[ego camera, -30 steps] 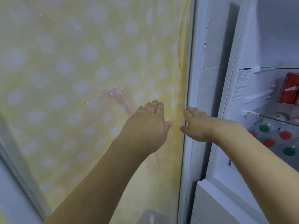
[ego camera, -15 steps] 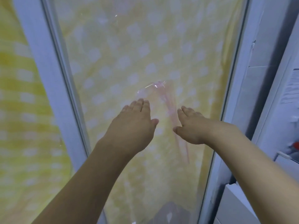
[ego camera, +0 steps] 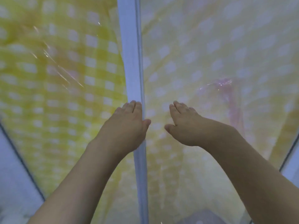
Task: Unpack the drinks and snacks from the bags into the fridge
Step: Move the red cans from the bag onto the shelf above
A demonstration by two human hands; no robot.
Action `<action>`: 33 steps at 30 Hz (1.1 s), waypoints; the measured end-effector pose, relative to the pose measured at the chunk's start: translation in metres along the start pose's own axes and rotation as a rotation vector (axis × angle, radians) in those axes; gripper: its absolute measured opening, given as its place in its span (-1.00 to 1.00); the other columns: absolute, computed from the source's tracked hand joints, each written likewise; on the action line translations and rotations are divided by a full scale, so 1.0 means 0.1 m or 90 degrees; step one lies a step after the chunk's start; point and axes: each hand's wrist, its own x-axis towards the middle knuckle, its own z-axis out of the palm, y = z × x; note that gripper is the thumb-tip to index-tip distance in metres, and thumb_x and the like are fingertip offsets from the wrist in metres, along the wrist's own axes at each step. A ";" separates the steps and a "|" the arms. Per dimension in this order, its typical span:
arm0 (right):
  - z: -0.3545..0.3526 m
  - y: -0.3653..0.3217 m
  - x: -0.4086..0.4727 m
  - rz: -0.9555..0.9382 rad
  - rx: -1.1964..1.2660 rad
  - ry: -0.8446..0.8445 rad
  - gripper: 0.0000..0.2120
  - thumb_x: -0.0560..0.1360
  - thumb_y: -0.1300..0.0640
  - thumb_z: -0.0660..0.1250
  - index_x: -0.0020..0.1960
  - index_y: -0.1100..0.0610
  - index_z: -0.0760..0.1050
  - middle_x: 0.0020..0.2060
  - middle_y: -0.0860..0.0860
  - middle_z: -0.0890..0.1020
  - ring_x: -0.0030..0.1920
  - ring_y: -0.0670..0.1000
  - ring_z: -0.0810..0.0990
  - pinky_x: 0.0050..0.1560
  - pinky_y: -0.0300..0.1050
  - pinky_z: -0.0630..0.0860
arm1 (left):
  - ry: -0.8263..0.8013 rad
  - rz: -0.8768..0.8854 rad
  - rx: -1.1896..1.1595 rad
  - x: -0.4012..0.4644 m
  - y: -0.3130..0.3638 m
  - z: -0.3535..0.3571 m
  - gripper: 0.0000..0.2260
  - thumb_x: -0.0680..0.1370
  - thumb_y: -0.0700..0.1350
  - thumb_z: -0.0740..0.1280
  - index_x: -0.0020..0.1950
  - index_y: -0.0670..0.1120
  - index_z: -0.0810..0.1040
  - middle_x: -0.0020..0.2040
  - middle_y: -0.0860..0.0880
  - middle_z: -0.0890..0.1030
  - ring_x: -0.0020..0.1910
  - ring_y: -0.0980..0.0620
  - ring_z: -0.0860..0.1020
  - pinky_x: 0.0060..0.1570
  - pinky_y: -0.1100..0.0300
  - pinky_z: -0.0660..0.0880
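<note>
Fridge doors fill the view; we see two panels, left door [ego camera: 56, 78] and right door [ego camera: 218, 54], both covered in yellow-and-white checked film under a glossy surface, meeting at a pale vertical seam [ego camera: 131, 54] running top to bottom. Our left hand [ego camera: 124, 126] lies flat with fingers straight and together, over the seam, fingertips reaching the left door's edge, thumb poking out to the right across the seam. Our right hand [ego camera: 186, 125] is flat too, fingers straight, on the right door just beside the seam. Hands are apart, a small gap between the thumbs, neither holding anything. Whether palms actually touch the doors we cannot tell for sure. Pink streak [ego camera: 229, 101] shows on the right door, above and right of the right hand, blurred. Pale frame strips [ego camera: 14, 175] at lower left and lower right corners. Dark patch at bottom edge, too blurred to tell.
</note>
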 end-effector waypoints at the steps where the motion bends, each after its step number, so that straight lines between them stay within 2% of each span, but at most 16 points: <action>1: 0.00 -0.12 0.04 -0.022 0.001 0.001 -0.36 0.67 -0.07 -0.04 0.57 0.20 -0.26 0.56 0.09 -0.26 0.56 0.04 -0.25 0.53 -0.03 -0.23 | 0.000 -0.019 0.012 -0.05 -0.10 -0.01 -0.43 0.68 0.10 -0.02 0.58 -0.20 -0.04 0.59 -0.16 0.04 0.56 -0.08 0.04 0.51 0.03 0.03; 5: 0.00 -0.62 0.18 -0.087 0.023 -0.023 -0.36 0.67 -0.07 -0.02 0.58 0.16 -0.25 0.56 0.10 -0.26 0.56 0.06 -0.24 0.52 -0.04 -0.21 | -0.016 -0.120 0.016 -0.24 -0.49 -0.09 -0.43 0.68 0.09 -0.02 0.59 -0.18 -0.07 0.61 -0.13 -0.02 0.57 -0.07 0.01 0.49 0.06 -0.01; 7: -0.01 -0.83 0.21 -0.063 0.034 -0.040 -0.36 0.66 -0.07 0.01 0.58 0.14 -0.22 0.56 0.16 -0.22 0.56 0.14 -0.15 0.51 0.00 -0.10 | -0.014 -0.164 0.023 -0.35 -0.68 -0.13 -0.43 0.68 0.10 -0.02 0.60 -0.17 -0.07 0.61 -0.12 -0.02 0.57 -0.07 0.02 0.48 0.09 -0.01; 9: -0.03 -1.02 0.20 -0.046 0.013 -0.032 -0.39 0.64 0.00 0.06 0.57 0.18 -0.11 0.54 0.19 0.01 0.52 0.18 0.07 0.46 0.02 0.10 | -0.019 -0.207 0.026 -0.46 -0.87 -0.16 -0.42 0.68 0.11 -0.02 0.60 -0.16 -0.08 0.61 -0.11 -0.03 0.57 -0.06 0.00 0.48 0.10 -0.02; 11: -0.06 -1.21 0.16 -0.090 -0.014 -0.010 -0.43 0.63 0.05 0.07 0.55 0.21 -0.02 0.48 0.13 0.19 0.47 0.15 0.19 0.40 0.01 0.18 | -0.023 -0.239 0.029 -0.56 -1.03 -0.18 -0.42 0.68 0.11 -0.02 0.60 -0.15 -0.09 0.61 -0.10 -0.04 0.57 -0.05 0.00 0.48 0.11 -0.01; 12: -0.07 -1.30 0.13 -0.121 -0.019 0.000 -0.43 0.63 0.06 0.06 0.55 0.22 -0.05 0.50 0.12 0.16 0.49 0.13 0.16 0.42 0.00 0.15 | -0.024 -0.249 0.031 -0.61 -1.10 -0.19 -0.42 0.68 0.11 -0.02 0.60 -0.15 -0.09 0.61 -0.10 -0.05 0.57 -0.04 0.00 0.48 0.11 -0.01; 15: -0.04 -1.59 0.17 -0.190 -0.030 0.017 -0.38 0.65 0.05 0.01 0.58 0.19 -0.21 0.57 0.10 -0.13 0.57 0.09 -0.11 0.51 -0.01 -0.08 | -0.027 -0.272 0.032 -0.74 -1.28 -0.23 -0.42 0.68 0.12 -0.02 0.61 -0.13 -0.09 0.61 -0.09 -0.05 0.57 -0.05 -0.01 0.48 0.11 -0.02; 17: 0.03 -1.78 0.26 -0.221 -0.042 0.013 -0.38 0.65 0.06 -0.01 0.57 0.20 -0.25 0.56 0.11 -0.22 0.57 0.08 -0.19 0.54 0.01 -0.15 | -0.020 -0.293 0.028 -0.83 -1.42 -0.25 -0.42 0.68 0.12 -0.02 0.61 -0.12 -0.09 0.61 -0.07 -0.06 0.57 -0.04 -0.01 0.48 0.10 -0.01; 26: 0.23 -2.69 0.43 -0.340 -0.013 -0.019 -0.41 0.67 0.03 -0.08 0.57 0.20 -0.25 0.56 0.10 -0.24 0.56 0.06 -0.22 0.54 0.00 -0.18 | -0.016 -0.396 0.056 -1.46 -2.07 -0.35 -0.43 0.68 0.11 -0.04 0.60 -0.13 -0.08 0.61 -0.09 -0.03 0.57 -0.07 0.02 0.48 0.09 0.00; 33: 0.34 -3.53 0.26 -0.478 0.006 -0.022 -0.38 0.67 -0.04 -0.03 0.58 0.20 -0.22 0.57 0.11 -0.21 0.57 0.06 -0.19 0.54 0.00 -0.16 | -0.035 -0.497 0.082 -2.11 -2.51 -0.44 -0.44 0.69 0.09 -0.01 0.59 -0.16 -0.07 0.61 -0.12 -0.02 0.56 -0.08 0.03 0.47 0.10 -0.01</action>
